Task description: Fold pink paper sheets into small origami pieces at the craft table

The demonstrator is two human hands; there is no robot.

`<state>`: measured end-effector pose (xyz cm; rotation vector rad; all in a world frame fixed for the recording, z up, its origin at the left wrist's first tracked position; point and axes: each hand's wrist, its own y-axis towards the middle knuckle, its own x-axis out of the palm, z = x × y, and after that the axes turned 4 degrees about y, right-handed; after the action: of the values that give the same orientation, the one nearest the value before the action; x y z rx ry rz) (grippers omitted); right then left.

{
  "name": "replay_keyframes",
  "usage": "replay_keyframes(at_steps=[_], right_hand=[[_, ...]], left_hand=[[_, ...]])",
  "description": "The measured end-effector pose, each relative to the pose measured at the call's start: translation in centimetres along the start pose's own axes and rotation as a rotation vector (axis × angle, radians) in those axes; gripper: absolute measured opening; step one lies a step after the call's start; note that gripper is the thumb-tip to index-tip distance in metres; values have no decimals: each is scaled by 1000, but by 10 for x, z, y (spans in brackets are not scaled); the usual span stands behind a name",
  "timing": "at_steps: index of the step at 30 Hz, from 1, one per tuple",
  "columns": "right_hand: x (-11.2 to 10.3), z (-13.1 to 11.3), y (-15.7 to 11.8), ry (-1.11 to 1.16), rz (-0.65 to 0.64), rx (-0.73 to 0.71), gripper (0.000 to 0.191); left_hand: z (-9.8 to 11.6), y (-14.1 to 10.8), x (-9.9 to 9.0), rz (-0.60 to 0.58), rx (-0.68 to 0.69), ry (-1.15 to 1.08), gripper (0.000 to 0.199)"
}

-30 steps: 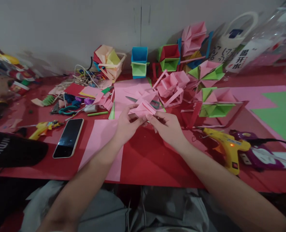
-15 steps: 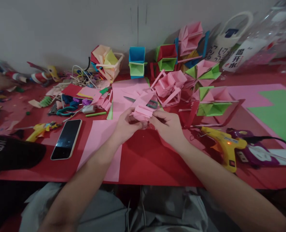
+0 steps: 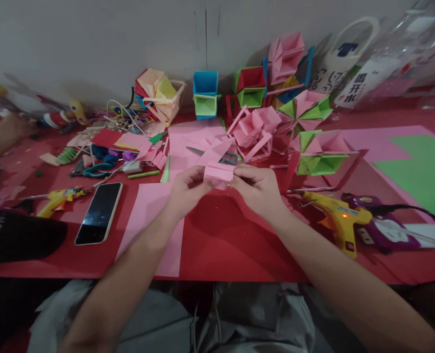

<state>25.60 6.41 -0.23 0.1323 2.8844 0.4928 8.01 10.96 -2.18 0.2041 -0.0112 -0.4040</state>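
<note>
Between both hands, just above the red tabletop, is a small piece of folded pink paper [image 3: 219, 174]. My left hand [image 3: 188, 190] pinches its left end, and my right hand [image 3: 256, 189] grips the right end with thumb and fingers. Right behind it, a pair of scissors [image 3: 228, 158] lies on pink paper sheets [image 3: 188, 135], partly covered by a pink strip. Another pink sheet [image 3: 151, 220] lies flat under my left forearm. The fingertips' far sides are hidden by the folded paper.
Folded-paper boxes [image 3: 206, 90] stand along the wall. To the right lie a lit yellow glue gun [image 3: 340, 215] and a purple-white power strip [image 3: 390, 230]. On the left are a phone [image 3: 99, 213], a second glue gun [image 3: 58, 200], a black cylinder [image 3: 22, 235] and another person's hand [image 3: 10, 130].
The folded pink paper has turned so a flatter face shows, with both hands still on it. At the left, the other person's hand has moved beside a figure with a red top.
</note>
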Motion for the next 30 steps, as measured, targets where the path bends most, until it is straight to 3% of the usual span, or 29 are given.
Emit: replay_keyframes(at_steps=[4,8,12,19,25,30], right_hand=[[-2,2,2,19,0,-19,31],[0,2,3,16,-2,54,29],[2,1,4,-5,-71,101,38],[3,7,4,-121,-81,41,48],[7,9,2,-153,-185,54,38],[7,12,0,-318,-134,-18,33]], left_hand=[[7,2,-9,100,37,80,23],[11,1,-12,133,71,183,22],[9,1,-12,176,88,231,22],[9,1,-7,86,10,153,28],[11,0,-4,139,-13,110,31],[11,-1,-4,113,-44,117,31]])
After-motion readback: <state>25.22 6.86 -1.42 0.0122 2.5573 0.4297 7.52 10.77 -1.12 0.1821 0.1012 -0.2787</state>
